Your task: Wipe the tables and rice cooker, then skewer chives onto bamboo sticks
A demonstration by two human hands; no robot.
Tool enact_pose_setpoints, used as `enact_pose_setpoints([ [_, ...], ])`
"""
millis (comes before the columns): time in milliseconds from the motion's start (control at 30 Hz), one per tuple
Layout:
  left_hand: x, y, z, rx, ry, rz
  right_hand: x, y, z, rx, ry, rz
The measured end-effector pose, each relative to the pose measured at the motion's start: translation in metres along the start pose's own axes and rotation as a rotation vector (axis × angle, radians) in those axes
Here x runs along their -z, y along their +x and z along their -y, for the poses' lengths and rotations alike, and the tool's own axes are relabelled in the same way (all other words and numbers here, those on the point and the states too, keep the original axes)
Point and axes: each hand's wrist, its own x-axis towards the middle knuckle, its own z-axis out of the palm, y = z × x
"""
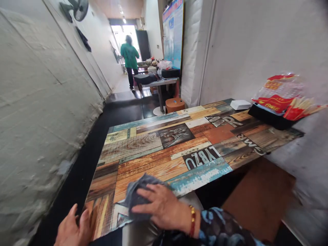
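Note:
Under my right hand [164, 205] lies a bunched grey cloth [137, 191], pressed onto the near edge of the patterned wood-look table [143, 160]. The fingers spread over the cloth and grip it against the surface. A red and gold bracelet [192, 220] circles that wrist, below a dark patterned sleeve. My left hand [74, 227] is at the table's near left corner, its thumb and fingers apart and nothing visible in it. Part of the left hand is cut off by the bottom of the view.
At the table's far right stand a black holder [269, 118] with red packets and chopsticks and a white box [240, 105]. A brown stool [175, 105] stands beyond the table, near another table [164, 82]. A person in green [130, 56] stands far back. Walls flank both sides.

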Motion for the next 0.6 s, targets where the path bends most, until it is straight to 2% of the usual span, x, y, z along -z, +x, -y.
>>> enact_pose_setpoints([
  [100,0.001,-0.003,-0.001,-0.008,0.006,-0.018,-0.004,0.005,0.021,0.17,0.003,0.016],
  [200,0.005,-0.005,-0.003,0.018,0.023,-0.008,0.011,-0.024,0.003,0.148,0.031,0.009],
  [333,0.014,0.003,-0.017,-0.091,-0.038,-0.093,0.046,-0.09,-0.048,-0.144,0.09,-0.036],
  [433,0.02,0.018,-0.049,-0.124,-0.22,-0.147,0.072,-0.129,-0.086,-0.376,0.108,-0.146],
  [533,0.018,0.04,-0.093,-0.132,-0.487,-0.086,0.094,-0.136,-0.111,-0.653,0.102,-0.406],
  [600,0.013,0.056,-0.122,-0.146,-0.655,-0.039,0.104,-0.124,-0.118,-0.755,0.096,-0.522],
])
